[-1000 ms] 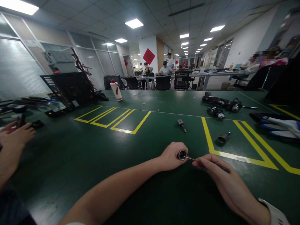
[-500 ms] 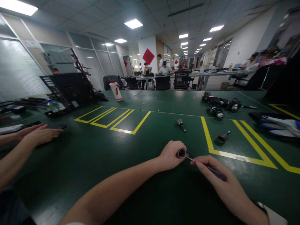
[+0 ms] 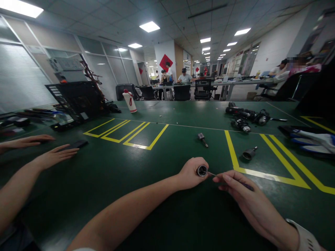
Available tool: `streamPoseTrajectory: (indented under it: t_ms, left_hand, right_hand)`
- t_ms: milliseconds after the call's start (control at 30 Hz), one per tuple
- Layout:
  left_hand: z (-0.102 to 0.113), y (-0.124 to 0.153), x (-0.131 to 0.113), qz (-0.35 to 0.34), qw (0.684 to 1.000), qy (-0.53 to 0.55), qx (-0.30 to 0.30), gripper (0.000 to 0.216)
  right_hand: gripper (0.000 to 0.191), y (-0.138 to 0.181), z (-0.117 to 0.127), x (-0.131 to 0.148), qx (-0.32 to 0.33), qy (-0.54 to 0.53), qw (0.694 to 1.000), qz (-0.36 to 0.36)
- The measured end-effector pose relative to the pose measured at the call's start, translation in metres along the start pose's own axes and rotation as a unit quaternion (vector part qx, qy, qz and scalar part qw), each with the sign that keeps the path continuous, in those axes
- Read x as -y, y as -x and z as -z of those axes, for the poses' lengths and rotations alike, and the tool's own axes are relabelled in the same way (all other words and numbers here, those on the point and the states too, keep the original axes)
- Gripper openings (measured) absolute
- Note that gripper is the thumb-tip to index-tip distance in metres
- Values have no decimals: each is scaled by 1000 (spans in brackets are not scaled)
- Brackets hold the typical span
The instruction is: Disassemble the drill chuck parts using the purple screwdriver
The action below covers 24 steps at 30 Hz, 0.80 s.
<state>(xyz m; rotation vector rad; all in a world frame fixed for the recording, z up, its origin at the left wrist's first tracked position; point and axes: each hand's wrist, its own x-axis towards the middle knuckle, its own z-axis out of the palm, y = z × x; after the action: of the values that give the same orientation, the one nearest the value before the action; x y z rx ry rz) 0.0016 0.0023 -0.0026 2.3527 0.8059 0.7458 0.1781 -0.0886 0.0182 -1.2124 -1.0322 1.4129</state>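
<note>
My left hand [image 3: 192, 174] is closed around a small black and metal cylindrical part [image 3: 202, 170], its round open end facing me. My right hand [image 3: 235, 190] pinches a thin screwdriver [image 3: 230, 180] whose metal tip reaches into the part's open end. Both hands rest low on the green table [image 3: 110, 181], near its front middle.
A small metal bit [image 3: 202, 138] and a cone-shaped part [image 3: 249, 152] lie beyond my hands by the yellow lines. Several drill parts [image 3: 246, 119] sit at the back right, a white bottle [image 3: 130, 100] at the back. Another person's hands [image 3: 52, 155] and a phone [image 3: 77, 144] are at the left.
The other person's hands at the left have moved forward and spread flat on the table. My right hand has shifted slightly while the screwdriver tip stays in the part.
</note>
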Motion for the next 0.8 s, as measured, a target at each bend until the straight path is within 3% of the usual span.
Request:
streamPoseTrajectory:
  t_ms: [300, 600, 800]
  left_hand:
    - [-4, 0, 3, 13, 998, -54, -16, 12]
    - [-4, 0, 2, 12, 998, -69, -3, 16]
    - [-2, 0, 0, 17, 999, -34, -14, 14]
  right_hand:
    - [24, 3, 6, -5, -4, 225, 969, 105]
    - [25, 3, 1, -2, -7, 217, 971, 101]
    - [29, -1, 1, -4, -11, 103, 994, 16]
